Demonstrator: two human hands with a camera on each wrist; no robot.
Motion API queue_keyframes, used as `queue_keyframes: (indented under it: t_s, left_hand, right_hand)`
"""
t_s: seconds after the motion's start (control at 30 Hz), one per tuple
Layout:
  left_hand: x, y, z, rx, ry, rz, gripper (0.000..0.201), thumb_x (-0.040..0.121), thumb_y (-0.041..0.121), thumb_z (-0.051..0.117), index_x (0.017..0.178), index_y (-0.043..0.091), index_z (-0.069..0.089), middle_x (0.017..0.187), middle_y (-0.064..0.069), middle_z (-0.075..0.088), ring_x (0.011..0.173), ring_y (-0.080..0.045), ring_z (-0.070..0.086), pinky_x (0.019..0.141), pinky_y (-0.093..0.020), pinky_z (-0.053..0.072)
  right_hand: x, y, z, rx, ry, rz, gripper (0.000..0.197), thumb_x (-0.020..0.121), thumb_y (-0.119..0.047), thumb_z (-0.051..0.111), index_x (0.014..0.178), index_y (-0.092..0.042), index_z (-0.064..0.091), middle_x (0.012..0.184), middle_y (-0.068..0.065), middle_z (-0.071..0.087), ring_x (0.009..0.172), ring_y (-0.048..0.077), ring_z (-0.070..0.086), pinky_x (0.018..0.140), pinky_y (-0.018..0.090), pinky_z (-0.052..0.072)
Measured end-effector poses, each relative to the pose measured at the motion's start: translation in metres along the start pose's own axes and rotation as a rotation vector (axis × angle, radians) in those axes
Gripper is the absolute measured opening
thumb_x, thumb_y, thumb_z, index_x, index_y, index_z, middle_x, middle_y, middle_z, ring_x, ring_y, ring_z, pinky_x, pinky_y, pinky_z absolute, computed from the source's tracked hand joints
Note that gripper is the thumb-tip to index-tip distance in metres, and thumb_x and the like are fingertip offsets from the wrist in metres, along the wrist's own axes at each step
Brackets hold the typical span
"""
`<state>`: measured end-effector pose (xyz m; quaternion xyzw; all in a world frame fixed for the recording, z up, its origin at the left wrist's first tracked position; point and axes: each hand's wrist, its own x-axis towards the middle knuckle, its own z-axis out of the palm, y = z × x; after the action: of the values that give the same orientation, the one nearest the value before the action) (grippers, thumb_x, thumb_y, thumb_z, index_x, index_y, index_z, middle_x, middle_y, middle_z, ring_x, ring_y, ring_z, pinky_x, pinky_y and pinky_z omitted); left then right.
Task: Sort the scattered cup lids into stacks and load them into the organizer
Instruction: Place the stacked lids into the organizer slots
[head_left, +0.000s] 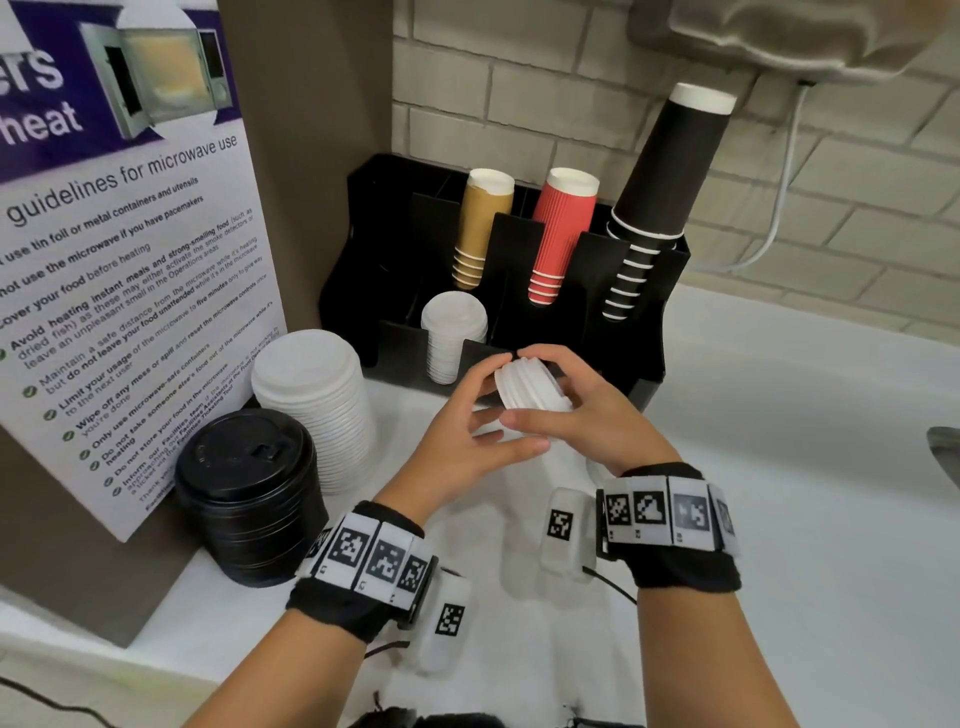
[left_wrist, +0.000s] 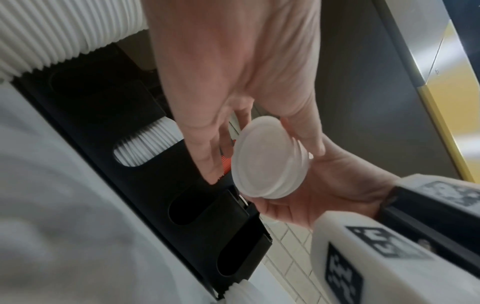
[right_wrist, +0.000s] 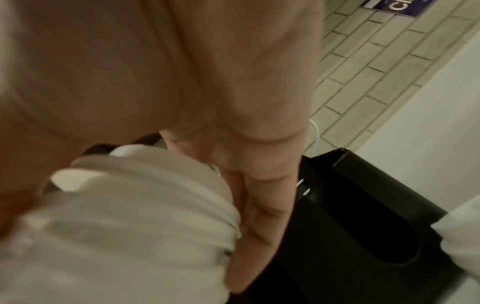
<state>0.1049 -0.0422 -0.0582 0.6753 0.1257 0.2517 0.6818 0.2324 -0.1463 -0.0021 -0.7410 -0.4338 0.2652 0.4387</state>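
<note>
A short stack of small white lids is held tilted in the air, just in front of the black organizer. My left hand grips it from the left, fingers on top and thumb underneath. From the right, my right hand wraps around it. In the left wrist view the stack sits between my left fingers and the right palm. The right wrist view shows the lids blurred against my fingers. One front slot holds a stack of small white lids.
On the counter at left stand a tall stack of large white lids and a black lid stack, beside a microwave poster. Tan, red and black cups fill the organizer's back slots. A sink edge lies right.
</note>
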Motion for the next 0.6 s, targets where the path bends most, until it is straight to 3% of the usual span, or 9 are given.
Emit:
queue_keyframes:
  t_s: [0.13, 0.3, 0.5, 0.6]
  left_hand:
    - [-0.0009, -0.0007, -0.0012, -0.029, 0.047, 0.095, 0.072, 0.076, 0.013, 0.081, 0.136, 0.033, 0.045, 0.13, 0.009, 0.053, 0.117, -0.001, 0.054, 0.084, -0.02, 0.053]
    - [-0.0013, 0.0004, -0.0064, -0.066, 0.052, 0.121, 0.07, 0.074, 0.01, 0.082, 0.133, 0.032, 0.05, 0.123, 0.019, 0.058, 0.116, -0.003, 0.055, 0.083, -0.021, 0.053]
    - [-0.0027, 0.0055, -0.0061, -0.031, 0.036, 0.128, 0.076, 0.067, 0.018, 0.085, 0.133, 0.031, 0.05, 0.121, 0.024, 0.058, 0.114, -0.005, 0.057, 0.088, -0.026, 0.053]
    - [-0.0043, 0.0088, -0.0039, -0.034, 0.042, 0.119, 0.082, 0.06, 0.027, 0.087, 0.133, 0.031, 0.05, 0.127, 0.01, 0.054, 0.114, -0.01, 0.056, 0.089, -0.036, 0.056]
  right_hand:
    - [-0.0007, -0.0027, 0.0046, 0.063, -0.013, -0.021, 0.056, 0.068, -0.037, 0.083, 0.114, -0.048, 0.054, 0.111, -0.006, 0.062, 0.102, 0.008, 0.06, 0.086, 0.03, 0.055]
    - [-0.0032, -0.0052, 0.0036, 0.181, -0.072, 0.003, 0.057, 0.069, -0.034, 0.077, 0.122, -0.042, 0.056, 0.113, 0.001, 0.064, 0.105, 0.021, 0.064, 0.089, 0.05, 0.054]
    - [-0.0052, -0.0047, 0.0006, 0.21, -0.095, -0.003, 0.062, 0.062, -0.043, 0.08, 0.119, -0.04, 0.056, 0.111, 0.002, 0.066, 0.101, 0.022, 0.066, 0.09, 0.052, 0.053]
    - [-0.0051, -0.0034, 0.003, 0.244, -0.116, -0.002, 0.065, 0.058, -0.039, 0.083, 0.116, -0.034, 0.056, 0.111, 0.007, 0.065, 0.101, 0.026, 0.066, 0.086, 0.048, 0.056]
